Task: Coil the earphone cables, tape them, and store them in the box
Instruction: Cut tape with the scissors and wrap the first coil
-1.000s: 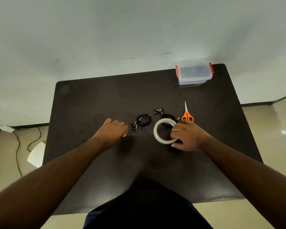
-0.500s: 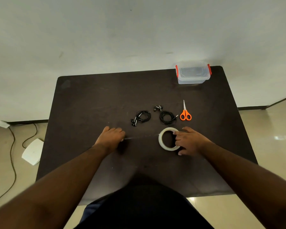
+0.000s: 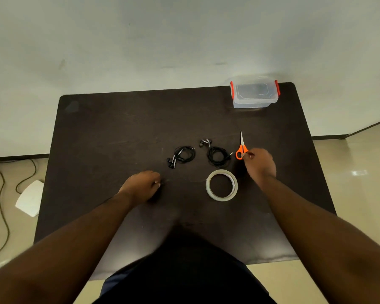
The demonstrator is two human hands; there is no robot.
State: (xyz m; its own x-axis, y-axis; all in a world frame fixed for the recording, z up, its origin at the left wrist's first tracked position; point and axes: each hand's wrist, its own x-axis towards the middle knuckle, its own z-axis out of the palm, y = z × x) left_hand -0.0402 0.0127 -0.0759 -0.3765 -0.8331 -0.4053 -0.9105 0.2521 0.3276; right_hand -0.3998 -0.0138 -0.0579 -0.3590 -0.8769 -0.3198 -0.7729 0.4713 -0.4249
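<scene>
Scissors (image 3: 240, 149) meet the right hand (image 3: 260, 164), fingers pinching an orange handle; left hand (image 3: 142, 186) pinches a tape (image 3: 221, 185) strand on the surface (image 3: 110, 137).

Dark table (image 3: 119, 132) against pale wall (image 3: 140, 40), beige tiled floor (image 3: 360, 167).

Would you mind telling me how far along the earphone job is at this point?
Done: both earphone cables lie coiled on the table. In hand: the left hand seems to pinch a tape end drawn from the tape roll, while the right hand reaches the orange scissors. Left: cutting the tape, taping both coils and putting them into the box, whose lid looks closed.
</scene>
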